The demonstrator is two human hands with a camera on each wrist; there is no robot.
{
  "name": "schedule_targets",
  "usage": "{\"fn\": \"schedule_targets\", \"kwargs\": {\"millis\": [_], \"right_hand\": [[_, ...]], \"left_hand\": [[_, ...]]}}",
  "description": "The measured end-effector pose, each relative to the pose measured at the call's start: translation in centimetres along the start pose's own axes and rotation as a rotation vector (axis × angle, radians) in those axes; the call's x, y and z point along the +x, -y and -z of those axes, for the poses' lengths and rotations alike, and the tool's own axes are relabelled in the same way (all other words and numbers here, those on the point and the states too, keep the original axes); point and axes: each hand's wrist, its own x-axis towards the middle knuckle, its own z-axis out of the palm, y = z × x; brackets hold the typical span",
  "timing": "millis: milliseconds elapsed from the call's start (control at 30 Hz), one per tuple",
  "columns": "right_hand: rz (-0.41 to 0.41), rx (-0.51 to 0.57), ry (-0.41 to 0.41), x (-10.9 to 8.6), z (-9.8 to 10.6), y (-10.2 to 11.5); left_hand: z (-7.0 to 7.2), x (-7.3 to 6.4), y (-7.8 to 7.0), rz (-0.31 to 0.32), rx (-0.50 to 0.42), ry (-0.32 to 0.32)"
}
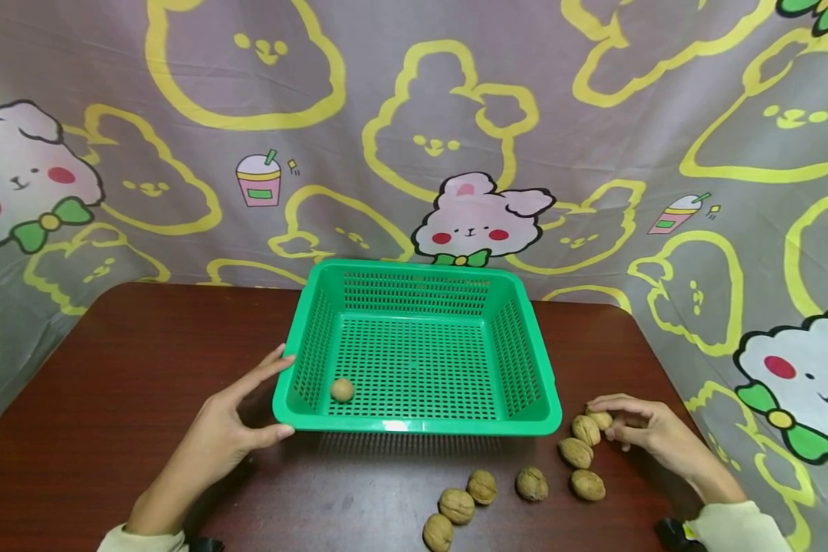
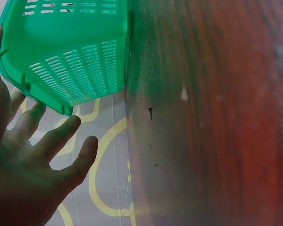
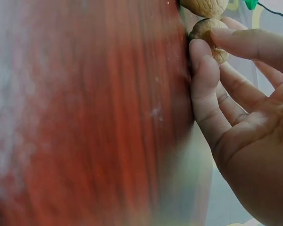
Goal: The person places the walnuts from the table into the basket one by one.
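A green plastic basket (image 1: 414, 424) stands on the table with one walnut (image 1: 343, 390) inside, at its front left. My left hand (image 1: 224, 429) touches the basket's rim at the left front corner, thumb at the front and fingers along the side. In the left wrist view its fingers (image 2: 61, 136) are spread and fairly straight below the rim. My right hand (image 1: 655, 433) pinches a walnut (image 3: 207, 32) between thumb and fingertips, at the far end of a row on the right. Beside it lie more walnuts (image 1: 586, 430), close together.
Several other walnuts lie in front of the basket, among them one nearest the front edge (image 1: 438, 532) and one standing apart (image 1: 531, 484). The dark red-brown table (image 1: 145, 360) ends at a patterned cloth (image 1: 386, 153) behind and at the sides.
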Motion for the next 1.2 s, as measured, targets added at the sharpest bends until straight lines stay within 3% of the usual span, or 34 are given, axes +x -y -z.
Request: {"fn": "schedule_targets", "kwargs": {"millis": [400,767,1200], "right_hand": [[-0.032,-0.012,-0.064,0.0,0.0,0.5],[0.115,0.133,-0.122,0.5,0.6,1.4],[0.138,0.168,-0.083,1.9,1.4,5.2]], "left_hand": [[-0.1,-0.1,-0.1,-0.006,-0.008,-0.003],[0.0,-0.1,-0.2,-0.002,0.002,-0.005],[0.0,-0.1,-0.2,0.000,0.001,-0.006]]}}
